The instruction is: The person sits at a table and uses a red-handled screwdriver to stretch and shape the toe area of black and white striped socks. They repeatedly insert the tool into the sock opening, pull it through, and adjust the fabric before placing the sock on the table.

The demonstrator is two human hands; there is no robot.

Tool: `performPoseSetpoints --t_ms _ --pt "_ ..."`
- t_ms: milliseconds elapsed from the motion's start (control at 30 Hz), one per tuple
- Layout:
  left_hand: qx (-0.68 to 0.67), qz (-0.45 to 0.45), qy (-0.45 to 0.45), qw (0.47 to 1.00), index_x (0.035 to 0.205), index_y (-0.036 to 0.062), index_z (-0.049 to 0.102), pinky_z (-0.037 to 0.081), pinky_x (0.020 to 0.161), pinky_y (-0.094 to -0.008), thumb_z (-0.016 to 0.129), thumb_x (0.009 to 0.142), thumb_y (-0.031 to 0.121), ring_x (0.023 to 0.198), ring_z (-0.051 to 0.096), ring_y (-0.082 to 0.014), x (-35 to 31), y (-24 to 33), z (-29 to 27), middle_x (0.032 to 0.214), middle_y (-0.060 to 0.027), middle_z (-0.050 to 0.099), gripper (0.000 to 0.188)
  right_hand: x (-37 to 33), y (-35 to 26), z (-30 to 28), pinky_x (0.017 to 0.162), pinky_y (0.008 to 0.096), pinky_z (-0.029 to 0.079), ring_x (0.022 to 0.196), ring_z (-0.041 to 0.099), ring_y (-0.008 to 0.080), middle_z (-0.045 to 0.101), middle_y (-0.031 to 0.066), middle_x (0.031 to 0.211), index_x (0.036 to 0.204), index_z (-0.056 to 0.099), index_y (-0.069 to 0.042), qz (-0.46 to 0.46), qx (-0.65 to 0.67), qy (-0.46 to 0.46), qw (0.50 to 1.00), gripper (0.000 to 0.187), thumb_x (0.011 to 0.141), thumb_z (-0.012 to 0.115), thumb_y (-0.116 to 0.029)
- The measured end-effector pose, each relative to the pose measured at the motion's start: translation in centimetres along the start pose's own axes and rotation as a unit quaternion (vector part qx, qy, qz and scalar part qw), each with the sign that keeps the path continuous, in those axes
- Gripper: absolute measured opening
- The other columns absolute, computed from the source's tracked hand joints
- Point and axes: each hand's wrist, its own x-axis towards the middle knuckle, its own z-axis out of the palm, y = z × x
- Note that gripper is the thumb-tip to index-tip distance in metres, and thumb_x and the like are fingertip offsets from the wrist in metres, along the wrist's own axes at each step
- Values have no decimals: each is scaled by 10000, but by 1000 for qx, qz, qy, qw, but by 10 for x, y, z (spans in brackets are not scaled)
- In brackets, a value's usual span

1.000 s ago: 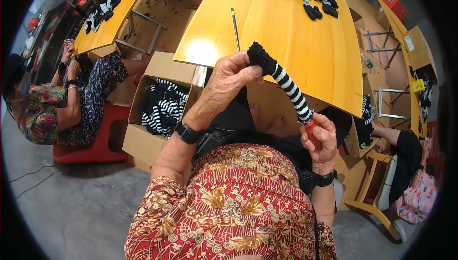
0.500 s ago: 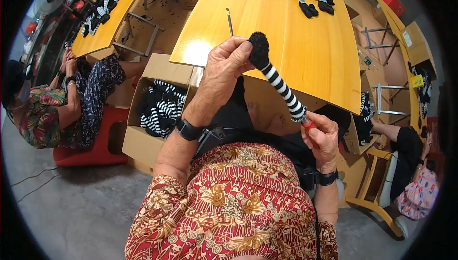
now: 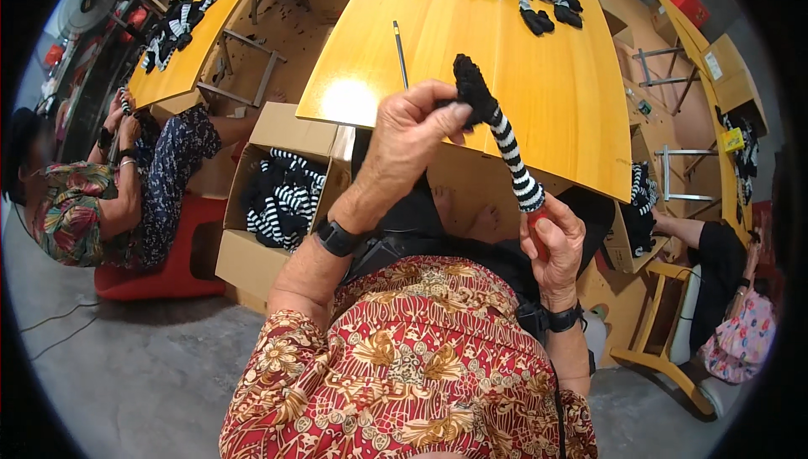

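Right of centre, a striped knit piece (image 3: 514, 160) rose from a red handle (image 3: 534, 225), clamped in the right hand's (image 3: 557, 247) grip; the left hand (image 3: 408, 132), slightly blurred, seemingly pinched the piece's black upper end.

A red shirt (image 3: 421, 358) patterned in gold and cream is worn, its sleeves (image 3: 278, 362) cut short; each wrist (image 3: 355, 212) is circled by a black band (image 3: 338, 239).

The black-and-white striped knitted tube (image 3: 512, 156) is standing steeper, its fuzzy black end (image 3: 477, 99) now narrowing upward above the bare left hand (image 3: 412, 132).
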Motion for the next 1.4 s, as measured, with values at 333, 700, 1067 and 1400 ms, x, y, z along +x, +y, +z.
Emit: performPoseSetpoints --t_ms 333,700,1067,1400 --pt "4 6 35 999 1025 -5 645 501 687 -208 634 923 142 749 614 -60 -8 -4 -6 841 -11 666 179 -7 -8 8 723 241 476 780 593 123 634 66 874 1079 647 25 -77 -308 2 948 339 741 650 43" --pt "-66 -19 -18 997 1063 21 650 497 666 -204 607 942 154 770 600 -56 -5 -8 -6 891 3 669 185 -7 1 -6 624 229 479 690 592 113 656 71 882 1158 641 8 -31 -146 -38 988 380 782 693 -5" --pt "-49 -24 34 998 1082 22 638 487 689 -201 615 942 170 764 587 -53 -7 -12 -7 902 3 664 205 -2 -9 -6 449 206 384 528 497 68 633 70 793 1195 620 6 -16 -156 -18 987 391 808 671 -8" --pt "-117 -54 -8 992 1051 30 643 498 715 -215 602 951 214 836 623 -78 1 -13 -17 968 -40 684 214 7 -10 -24 529 188 407 606 530 67 650 44 858 1127 663 -4 -73 -266 -80 958 353 775 698 2"
